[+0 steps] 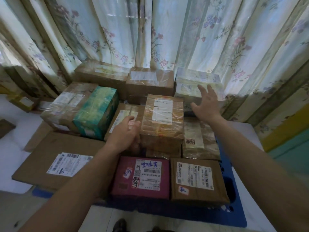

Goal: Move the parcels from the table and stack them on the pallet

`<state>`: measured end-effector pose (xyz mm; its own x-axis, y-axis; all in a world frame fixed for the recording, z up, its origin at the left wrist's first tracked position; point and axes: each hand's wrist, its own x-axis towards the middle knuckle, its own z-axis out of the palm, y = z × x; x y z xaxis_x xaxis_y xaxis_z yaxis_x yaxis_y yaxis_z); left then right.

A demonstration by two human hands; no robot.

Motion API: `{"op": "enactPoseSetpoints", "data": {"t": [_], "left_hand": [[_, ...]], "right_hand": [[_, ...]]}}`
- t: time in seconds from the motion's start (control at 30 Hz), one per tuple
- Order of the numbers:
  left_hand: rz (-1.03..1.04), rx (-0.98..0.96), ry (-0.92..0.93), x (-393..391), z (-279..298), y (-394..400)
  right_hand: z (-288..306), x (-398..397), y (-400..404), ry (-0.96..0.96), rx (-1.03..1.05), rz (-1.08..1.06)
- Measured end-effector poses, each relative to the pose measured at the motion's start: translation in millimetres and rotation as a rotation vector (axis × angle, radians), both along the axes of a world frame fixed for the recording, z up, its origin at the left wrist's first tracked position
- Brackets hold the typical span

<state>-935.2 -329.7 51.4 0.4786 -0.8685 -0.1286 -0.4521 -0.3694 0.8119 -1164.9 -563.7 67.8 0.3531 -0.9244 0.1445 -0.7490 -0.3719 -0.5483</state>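
Left hand [124, 134] at frame centre, fingers curled round the taped brown parcel's [163, 119] left edge; right hand [206, 104] upper right, fingers spread, holding nothing, over blue pallet [234, 213].

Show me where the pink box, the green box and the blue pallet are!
pink box [142, 177], head view, middle of its top face.
green box [98, 109], head view, its taped top face.
blue pallet [234, 213], head view, bare front right corner.
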Motion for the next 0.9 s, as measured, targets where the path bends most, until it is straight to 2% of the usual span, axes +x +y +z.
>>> {"op": "enactPoseSetpoints", "data": {"t": [0.13, 0.27, 0.4, 0.57, 0.7, 0.9], "left_hand": [[0.041, -0.083, -0.106, 43.1, 22.7, 11.8], [0.160, -0.169, -0.288, 99.5, 36.1, 45.5], [0.283, -0.119, -0.473, 182.5, 35.2, 102.0], [0.372, -0.181, -0.517, 300.3, 19.7, 192.7], [0.429, -0.089, -0.511, 390.8, 20.9, 273.9], [0.460, 0.175, -0.575, 525.4, 18.1, 368.4]], "right_hand": [[1.6, 61.7, 40.0, 0.028, -0.089, 0.184], [4.2, 122.0, 75.7, 0.000, -0.151, 0.331], [9.2, 199.4, 117.4, -0.082, -0.121, 0.431], [12.2, 324.2, 192.5, -0.106, -0.143, 0.520], [14.0, 431.5, 259.5, -0.102, -0.168, 0.595], [7.5, 571.2, 340.5, -0.098, -0.124, 0.706]]}}
